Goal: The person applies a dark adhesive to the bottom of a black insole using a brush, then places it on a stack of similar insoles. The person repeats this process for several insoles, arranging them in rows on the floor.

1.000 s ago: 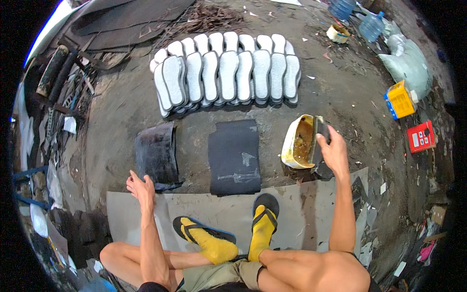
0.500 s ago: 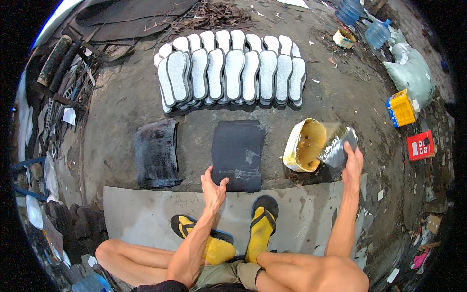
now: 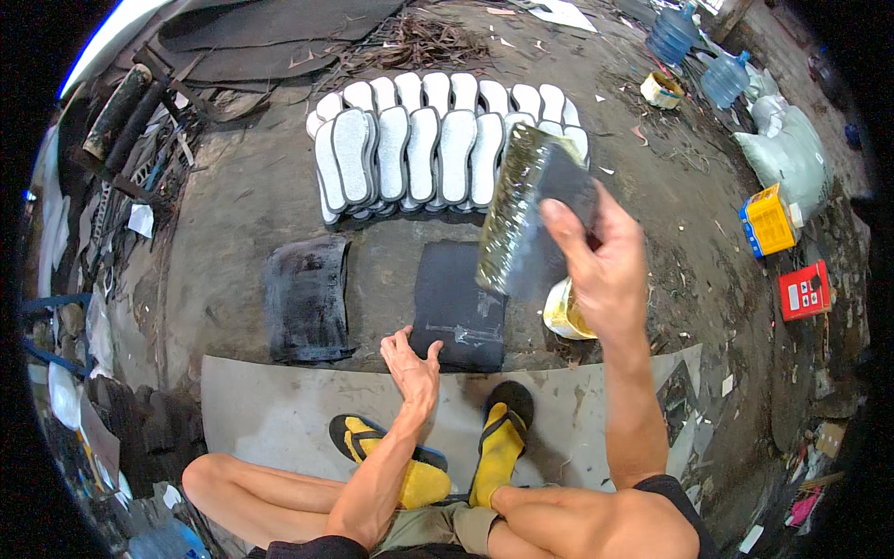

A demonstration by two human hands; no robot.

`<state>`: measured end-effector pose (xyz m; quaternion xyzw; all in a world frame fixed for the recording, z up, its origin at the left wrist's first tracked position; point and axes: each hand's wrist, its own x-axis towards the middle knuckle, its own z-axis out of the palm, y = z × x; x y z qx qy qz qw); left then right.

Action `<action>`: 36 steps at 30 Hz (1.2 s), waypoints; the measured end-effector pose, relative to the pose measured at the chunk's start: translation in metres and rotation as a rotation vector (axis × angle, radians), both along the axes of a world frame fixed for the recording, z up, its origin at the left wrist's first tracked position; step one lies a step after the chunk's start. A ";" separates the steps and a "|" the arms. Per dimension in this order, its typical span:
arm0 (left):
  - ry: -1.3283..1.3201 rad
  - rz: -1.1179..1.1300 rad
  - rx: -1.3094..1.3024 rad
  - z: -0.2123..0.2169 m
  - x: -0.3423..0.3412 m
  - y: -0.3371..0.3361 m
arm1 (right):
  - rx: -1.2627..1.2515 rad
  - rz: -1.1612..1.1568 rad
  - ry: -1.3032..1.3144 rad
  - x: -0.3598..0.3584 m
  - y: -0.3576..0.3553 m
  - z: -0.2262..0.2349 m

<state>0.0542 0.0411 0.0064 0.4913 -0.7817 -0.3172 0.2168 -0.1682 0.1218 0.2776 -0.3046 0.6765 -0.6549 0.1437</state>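
Swung leftward from beside the tub (image 3: 565, 315), the wet flat tool (image 3: 514, 205) is pinched in the right hand (image 3: 610, 256), the left hand (image 3: 410, 363) spread at black sheets (image 3: 456, 303) on the floor (image 3: 223, 214), the red box's (image 3: 805, 291) print illegibly small.

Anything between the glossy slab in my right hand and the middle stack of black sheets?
Nothing visible stands between the slab and the black sheets; it overlaps their upper right corner in this view. The left hand is at their lower left corner.

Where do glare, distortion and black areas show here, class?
Head view: glare on the glossy coating of the dark slab in the right hand; head view: the grey sheet, its far edge looking bowed; head view: black corners.
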 end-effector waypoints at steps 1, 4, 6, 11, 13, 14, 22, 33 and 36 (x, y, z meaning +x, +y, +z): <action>0.000 0.015 0.021 0.001 -0.001 0.000 | -0.055 0.035 0.082 -0.002 -0.014 -0.016; -0.096 -0.006 -0.003 0.001 0.000 0.001 | 0.239 -0.017 0.093 0.001 -0.039 -0.087; -0.091 -0.018 -0.036 -0.001 0.002 0.003 | 0.414 -0.036 0.164 0.012 -0.043 -0.144; -0.106 -0.001 -0.017 -0.007 0.004 0.005 | 0.780 -0.156 0.148 0.018 -0.018 -0.239; -0.079 0.003 -0.015 -0.008 0.004 0.006 | 0.793 -0.189 0.281 0.012 -0.011 -0.251; -0.070 0.013 -0.017 -0.008 0.003 0.006 | 0.795 -0.186 0.266 0.009 -0.010 -0.253; -0.104 0.015 -0.132 -0.013 -0.001 0.019 | 0.801 -0.211 0.238 0.005 -0.012 -0.239; -0.159 -0.025 0.232 0.017 -0.011 -0.007 | 0.774 -0.194 0.227 0.004 -0.010 -0.237; -0.037 -0.066 0.466 0.013 -0.012 -0.008 | 0.737 -0.217 0.218 0.007 -0.008 -0.239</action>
